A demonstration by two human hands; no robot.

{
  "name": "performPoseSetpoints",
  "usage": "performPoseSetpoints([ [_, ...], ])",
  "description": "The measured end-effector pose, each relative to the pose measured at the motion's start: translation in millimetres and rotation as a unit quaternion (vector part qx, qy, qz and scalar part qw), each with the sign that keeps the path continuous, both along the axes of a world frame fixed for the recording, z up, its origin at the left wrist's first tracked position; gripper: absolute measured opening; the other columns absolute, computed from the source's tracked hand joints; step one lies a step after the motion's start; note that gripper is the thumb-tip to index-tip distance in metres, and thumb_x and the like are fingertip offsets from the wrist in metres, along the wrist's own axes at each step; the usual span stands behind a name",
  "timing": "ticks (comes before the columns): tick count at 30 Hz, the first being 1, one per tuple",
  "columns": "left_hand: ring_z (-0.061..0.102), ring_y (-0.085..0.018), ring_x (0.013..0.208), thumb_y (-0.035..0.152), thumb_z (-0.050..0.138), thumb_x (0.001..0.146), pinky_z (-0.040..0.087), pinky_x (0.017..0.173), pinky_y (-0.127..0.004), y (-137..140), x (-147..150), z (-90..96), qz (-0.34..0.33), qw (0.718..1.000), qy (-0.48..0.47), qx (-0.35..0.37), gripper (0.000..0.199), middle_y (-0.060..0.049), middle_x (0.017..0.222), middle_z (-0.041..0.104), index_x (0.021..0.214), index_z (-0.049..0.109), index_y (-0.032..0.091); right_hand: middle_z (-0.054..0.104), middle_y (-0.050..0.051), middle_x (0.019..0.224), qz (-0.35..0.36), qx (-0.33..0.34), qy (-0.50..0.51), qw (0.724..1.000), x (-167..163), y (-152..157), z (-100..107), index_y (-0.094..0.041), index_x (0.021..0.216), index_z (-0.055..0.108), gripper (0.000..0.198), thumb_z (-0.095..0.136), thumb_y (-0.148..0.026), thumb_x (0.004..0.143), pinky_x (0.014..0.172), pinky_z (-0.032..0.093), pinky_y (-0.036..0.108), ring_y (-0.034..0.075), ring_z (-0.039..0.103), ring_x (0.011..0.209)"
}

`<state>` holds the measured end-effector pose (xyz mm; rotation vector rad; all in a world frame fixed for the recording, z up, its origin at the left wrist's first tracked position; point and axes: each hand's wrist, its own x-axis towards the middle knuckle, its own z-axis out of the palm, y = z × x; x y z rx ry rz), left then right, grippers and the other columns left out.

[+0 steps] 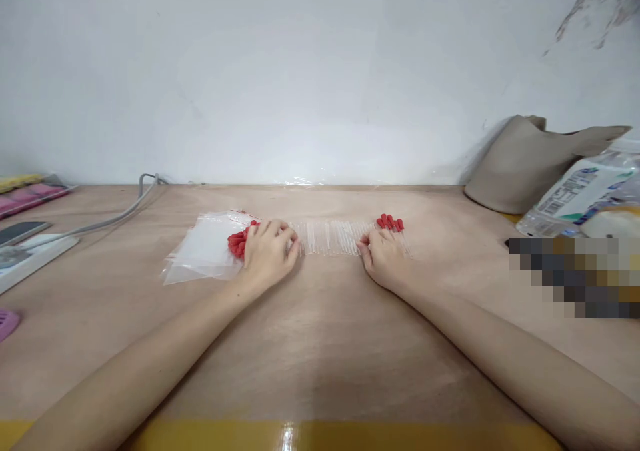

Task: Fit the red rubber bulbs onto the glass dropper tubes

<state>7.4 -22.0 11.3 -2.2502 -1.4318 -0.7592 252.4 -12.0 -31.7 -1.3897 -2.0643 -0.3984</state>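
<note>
A row of thin clear tubes lies side by side on the table between my two hands. At the row's left end rests my left hand, its fingers curled and the thumb near the index finger; what lies between them is hidden. Behind and beside that hand is a pile of red rubber bulbs, partly covered by it. My right hand touches the right end of the row, thumb and index finger close together around something too small to name. Just beyond it, several clear tubes topped with red bulbs lie together.
Clear plastic bags lie flat under the red pile. To the right are a beige container and a clear labelled bottle. A grey cable, a phone and a pink packet are at left. A white wall stands behind.
</note>
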Motion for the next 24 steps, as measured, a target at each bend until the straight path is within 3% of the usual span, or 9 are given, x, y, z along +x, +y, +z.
performPoseSetpoints([
  [3, 0.049, -0.026, 0.091, 0.028, 0.044, 0.082, 0.033, 0.076, -0.04, 16, -18, 17.3, 0.049, 0.998, 0.024, -0.042, 0.023, -0.008, 0.092, 0.059, 0.088, 0.064, 0.02, 0.062, 0.006, 0.078, 0.074, -0.01, 0.02, 0.997, -2, -3, 1, -0.018, 0.085, 0.055, 0.016, 0.04, -0.023, 0.086, 0.076, 0.038, 0.036, 0.021, 0.051, 0.077],
  [8, 0.05, -0.027, 0.092, 0.039, 0.046, 0.079, 0.032, 0.079, -0.041, 44, -39, 37.3, 0.064, 0.976, 0.127, -0.163, 0.028, -0.009, 0.094, 0.059, 0.086, 0.068, 0.024, 0.064, 0.008, 0.085, 0.168, -0.023, 0.035, 0.985, -1, -4, 3, -0.016, 0.105, 0.056, 0.025, 0.039, -0.019, 0.087, 0.074, 0.042, 0.034, 0.021, 0.051, 0.08],
  [12, 0.05, -0.027, 0.093, 0.046, 0.046, 0.077, 0.032, 0.082, -0.041, 62, -37, 42.6, 0.052, 0.952, 0.202, -0.223, 0.033, -0.01, 0.092, 0.06, 0.086, 0.069, 0.025, 0.063, 0.008, 0.083, 0.181, -0.02, 0.038, 0.982, 0, -4, 2, -0.015, 0.104, 0.058, 0.025, 0.039, -0.019, 0.087, 0.075, 0.042, 0.034, 0.02, 0.051, 0.08],
  [18, 0.051, -0.03, 0.096, 0.052, 0.045, 0.075, 0.031, 0.085, -0.044, 75, -28, 47.9, 0.064, 0.919, 0.237, -0.309, 0.039, -0.012, 0.094, 0.062, 0.086, 0.07, 0.024, 0.063, 0.008, 0.083, 0.181, -0.024, 0.04, 0.982, 0, -3, 2, -0.015, 0.1, 0.059, 0.024, 0.039, -0.018, 0.087, 0.075, 0.042, 0.035, 0.021, 0.052, 0.081],
  [24, 0.05, -0.031, 0.098, 0.058, 0.046, 0.073, 0.031, 0.085, -0.046, 76, -27, 50.2, 0.078, 0.918, 0.218, -0.322, 0.045, -0.013, 0.102, 0.059, 0.088, 0.067, 0.021, 0.063, 0.008, 0.081, 0.182, -0.018, 0.04, 0.982, -1, -3, 2, -0.014, 0.098, 0.06, 0.023, 0.04, -0.018, 0.087, 0.074, 0.043, 0.034, 0.02, 0.051, 0.08],
])
